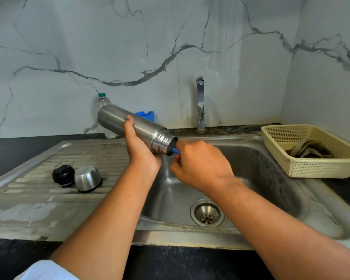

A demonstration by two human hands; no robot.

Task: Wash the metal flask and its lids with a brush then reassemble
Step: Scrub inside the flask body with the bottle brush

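My left hand [138,146] grips the flask [117,120] around its middle, thumb on the near side and fingers curled behind it. The flask is tilted over the left edge of the sink [261,178], base up to the left, open mouth down to the right.

My right hand [200,164] is at the mouth. Its fingertips are pressed together, pinching the blue brush handle [176,150]. Only a short piece of handle shows; the rest of the brush is hidden inside the flask.

On the drainboard [28,178] to the left, two lids sit side by side, touching: a black lid [63,175] and a steel cap [88,178], which rests rim down.

A tap [200,104] stands behind the sink. A plastic bottle [103,100] with a green cap and a blue holder [146,115] stand at the marble wall behind the flask. A cream basket [315,168] sits on the sink's right edge, with a dark cloth [307,149] in it.
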